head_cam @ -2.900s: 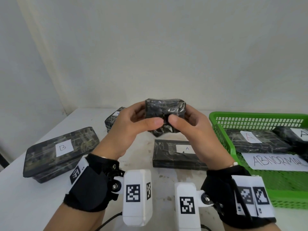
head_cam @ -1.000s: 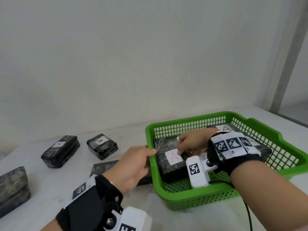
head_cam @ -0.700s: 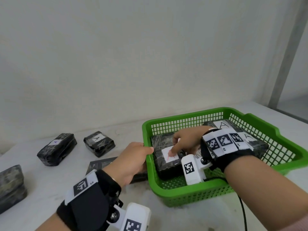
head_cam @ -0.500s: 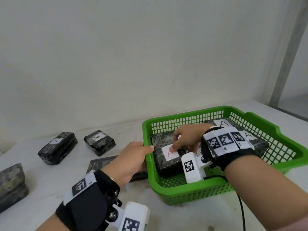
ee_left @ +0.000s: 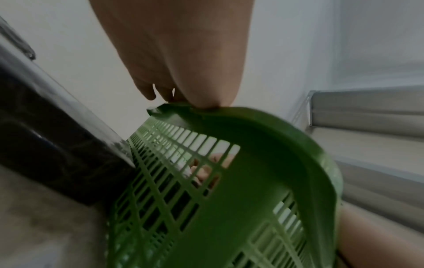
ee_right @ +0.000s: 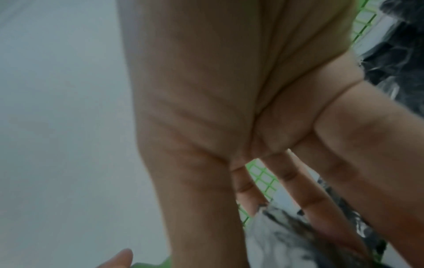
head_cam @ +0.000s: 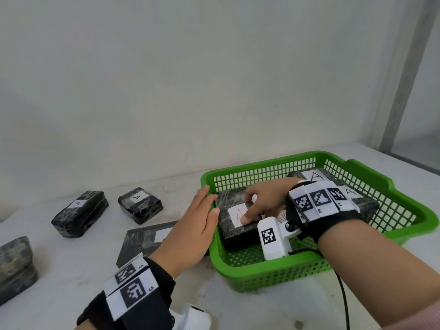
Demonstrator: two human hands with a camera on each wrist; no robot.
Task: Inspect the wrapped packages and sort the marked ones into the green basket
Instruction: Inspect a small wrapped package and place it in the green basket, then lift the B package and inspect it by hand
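The green basket [head_cam: 262, 163] stands on the white table at the right. Inside, at its left end, lies a black-wrapped package [head_cam: 228, 234] with a red A on its white label. My right hand [head_cam: 254, 206] is arched over it, thumb on the label and fingertips at its far edge, pinching it. The right wrist view shows that hand [ee_right: 206, 90] with its fingers down on the crinkled wrap [ee_right: 286, 244]. My left hand [head_cam: 202, 215] is flat with straight fingers against the basket's left rim. In the left wrist view its fingertips [ee_left: 206, 98] touch the basket's rim [ee_left: 263, 127].
Two more A-labelled packages [head_cam: 364, 206] lie at the basket's far right end. On the table to the left are a flat package [head_cam: 145, 236], two small A packages [head_cam: 140, 204] [head_cam: 79, 213] and a larger one [head_cam: 14, 265] at the left edge. The wall stands close behind.
About three seconds ago both hands held the package up over the table; it now lies in the basket. In the last second my left fingers straightened along the rim; the right hand stayed put.
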